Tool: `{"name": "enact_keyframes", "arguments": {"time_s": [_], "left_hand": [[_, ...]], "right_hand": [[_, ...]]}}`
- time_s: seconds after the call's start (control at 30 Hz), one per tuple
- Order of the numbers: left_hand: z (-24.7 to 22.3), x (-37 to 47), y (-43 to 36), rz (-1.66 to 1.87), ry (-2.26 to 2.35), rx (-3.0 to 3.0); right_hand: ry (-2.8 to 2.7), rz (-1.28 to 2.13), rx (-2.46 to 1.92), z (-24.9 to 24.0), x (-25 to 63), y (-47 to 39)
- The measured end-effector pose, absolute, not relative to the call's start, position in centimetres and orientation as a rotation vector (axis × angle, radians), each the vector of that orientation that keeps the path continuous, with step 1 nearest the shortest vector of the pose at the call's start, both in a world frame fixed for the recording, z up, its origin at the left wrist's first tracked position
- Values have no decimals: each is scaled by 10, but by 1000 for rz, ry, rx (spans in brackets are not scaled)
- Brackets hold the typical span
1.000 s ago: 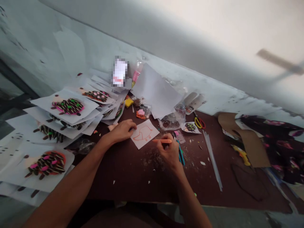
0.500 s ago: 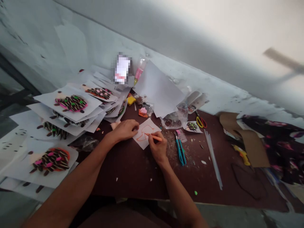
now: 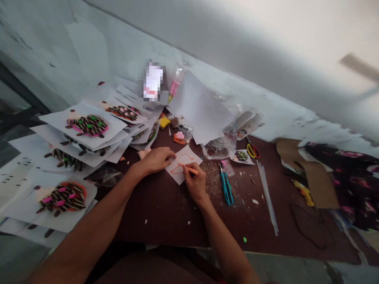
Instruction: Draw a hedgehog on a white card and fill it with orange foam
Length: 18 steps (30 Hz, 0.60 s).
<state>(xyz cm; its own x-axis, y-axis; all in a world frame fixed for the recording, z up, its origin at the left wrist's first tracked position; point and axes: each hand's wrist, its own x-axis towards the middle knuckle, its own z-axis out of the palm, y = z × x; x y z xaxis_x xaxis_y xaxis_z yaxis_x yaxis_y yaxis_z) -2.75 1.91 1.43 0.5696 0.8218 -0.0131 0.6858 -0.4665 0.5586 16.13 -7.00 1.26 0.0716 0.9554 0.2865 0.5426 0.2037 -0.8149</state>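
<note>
A small white paper [image 3: 179, 178] lies on the dark red table, with orange outlines drawn on it. My right hand [image 3: 195, 180] is closed around an orange pen [image 3: 192, 170], whose tip is over the drawing. At the paper's left edge rests my left hand [image 3: 158, 159], its fingers bent together; whether anything is under them is hidden. A pale pink lump [image 3: 143, 153] sits just behind my left hand. Teal-handled scissors [image 3: 226, 189] lie to the right of my right hand.
Papers with seed-covered hedgehog figures [image 3: 89, 125] are piled at the left. A lit phone [image 3: 153, 82] leans on the wall. Behind the drawing lie white sheets [image 3: 201, 108] and orange clay [image 3: 179, 137]. Farther right are red-yellow scissors [image 3: 253, 151], clear sticks [image 3: 268, 201] and a yellow tool [image 3: 304, 192].
My right hand and the pen have shifted slightly up and to the left over the drawing. The view has tilted a little. My left hand stays at the paper's edge.
</note>
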Motion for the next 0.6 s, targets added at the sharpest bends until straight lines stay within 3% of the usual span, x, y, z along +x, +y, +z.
{"name": "enact_keyframes", "arguments": {"time_s": [0.6], "left_hand": [[15, -27, 19, 314, 1214, 2272]], "right_hand": [[-1591, 583, -1437, 14, 160, -69]]}}
